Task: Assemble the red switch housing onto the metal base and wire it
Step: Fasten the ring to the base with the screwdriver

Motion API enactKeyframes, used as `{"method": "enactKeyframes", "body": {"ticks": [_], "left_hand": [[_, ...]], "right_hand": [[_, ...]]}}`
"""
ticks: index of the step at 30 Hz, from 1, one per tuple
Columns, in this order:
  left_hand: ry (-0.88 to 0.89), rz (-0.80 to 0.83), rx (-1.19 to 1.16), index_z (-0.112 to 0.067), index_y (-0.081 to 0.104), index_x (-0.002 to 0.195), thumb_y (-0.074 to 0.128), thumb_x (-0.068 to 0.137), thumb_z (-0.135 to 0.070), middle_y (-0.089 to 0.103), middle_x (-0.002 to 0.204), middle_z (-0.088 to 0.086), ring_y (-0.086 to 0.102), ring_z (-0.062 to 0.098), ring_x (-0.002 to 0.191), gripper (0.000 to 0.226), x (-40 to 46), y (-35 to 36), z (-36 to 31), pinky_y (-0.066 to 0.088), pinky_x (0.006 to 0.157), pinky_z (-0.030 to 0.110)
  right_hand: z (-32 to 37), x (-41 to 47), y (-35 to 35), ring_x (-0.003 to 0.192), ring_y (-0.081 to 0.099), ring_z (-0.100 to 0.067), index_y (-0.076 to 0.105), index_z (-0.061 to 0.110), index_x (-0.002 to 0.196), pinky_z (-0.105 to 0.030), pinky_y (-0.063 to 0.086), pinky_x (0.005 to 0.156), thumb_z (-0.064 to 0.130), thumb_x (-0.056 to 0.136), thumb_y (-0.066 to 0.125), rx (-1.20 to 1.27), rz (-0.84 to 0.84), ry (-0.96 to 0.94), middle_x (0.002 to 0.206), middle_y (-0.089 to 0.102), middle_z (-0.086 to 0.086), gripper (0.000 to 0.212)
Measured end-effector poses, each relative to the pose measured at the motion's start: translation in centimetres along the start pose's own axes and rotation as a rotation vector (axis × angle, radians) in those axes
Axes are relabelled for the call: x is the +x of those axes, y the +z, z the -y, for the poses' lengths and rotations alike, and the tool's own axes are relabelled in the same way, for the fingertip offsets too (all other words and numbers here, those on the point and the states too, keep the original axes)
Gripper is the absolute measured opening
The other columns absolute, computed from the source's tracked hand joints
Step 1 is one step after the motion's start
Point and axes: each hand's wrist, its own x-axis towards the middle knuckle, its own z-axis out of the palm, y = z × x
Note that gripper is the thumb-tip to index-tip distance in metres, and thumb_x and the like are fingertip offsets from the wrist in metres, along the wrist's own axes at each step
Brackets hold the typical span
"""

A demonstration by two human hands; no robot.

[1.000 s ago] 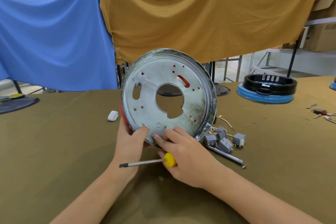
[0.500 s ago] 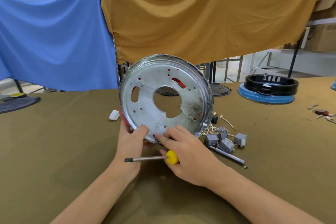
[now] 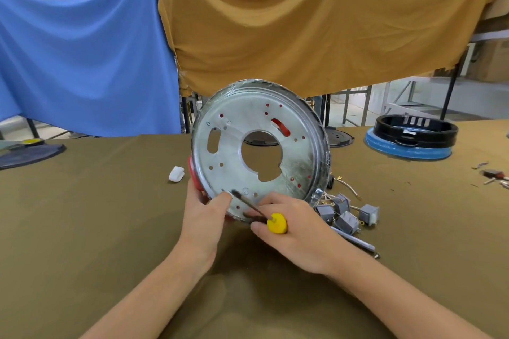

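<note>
Both hands (image 3: 205,217) grip metal base (image 3: 259,146)

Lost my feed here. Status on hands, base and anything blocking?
Left hand holds base upright on edge. Right hand grips screwdriver, tip at base's lower holes. Red housing behind base. Nothing blocking.
</note>
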Motion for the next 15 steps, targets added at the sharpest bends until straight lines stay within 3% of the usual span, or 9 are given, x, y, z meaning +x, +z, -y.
{"method": "enactKeyframes", "body": {"ticks": [2, 6, 11, 15], "left_hand": [[-0.020, 0.003, 0.005, -0.025, 0.055, 0.126, 0.052, 0.090, 0.010, 0.072, 0.110, 0.002, 0.072, 0.025, 0.094, 0.051, 0.1, 0.0, 0.1, 0.060, 0.065, 0.035], [-0.051, -0.003, 0.014, -0.030, 0.056, 0.121, 0.053, 0.091, 0.008, 0.074, 0.104, -0.003, 0.074, 0.019, 0.089, 0.049, 0.3, -0.2, 0.3, 0.060, 0.062, 0.034], [-0.080, -0.005, 0.020, -0.024, 0.054, 0.130, 0.052, 0.091, 0.008, 0.072, 0.112, 0.003, 0.073, 0.024, 0.094, 0.050, 0.7, -0.5, 0.7, 0.060, 0.062, 0.035], [-0.058, 0.003, 0.026, -0.026, 0.055, 0.128, 0.051, 0.091, 0.010, 0.073, 0.108, -0.001, 0.074, 0.018, 0.090, 0.051, 0.9, -0.6, 1.2, 0.059, 0.060, 0.030]], "right_hand": [[-0.3, 0.3, -0.3, 0.090, 0.059, -0.010, 0.076, 0.015, 0.099, -0.026, 0.046, 0.082, 0.024, 0.096, 0.059, 0.065, -0.023, 0.074, 0.097, 0.066, 0.000, 0.020], [-0.3, 1.3, -0.6, 0.092, 0.064, -0.003, 0.078, 0.024, 0.099, -0.018, 0.049, 0.084, 0.017, 0.091, 0.063, 0.095, -0.016, 0.210, 0.097, 0.074, 0.012, 0.018], [0.1, 2.6, -0.9, 0.084, 0.065, -0.015, 0.074, 0.018, 0.086, -0.035, 0.054, 0.080, 0.022, 0.086, 0.071, 0.048, 0.039, 0.296, 0.087, 0.073, 0.003, 0.005], [0.7, 2.9, -0.4, 0.082, 0.064, -0.022, 0.071, 0.016, 0.084, -0.040, 0.057, 0.077, 0.019, 0.084, 0.072, -0.018, 0.042, 0.333, 0.086, 0.070, -0.004, 0.003]]}}
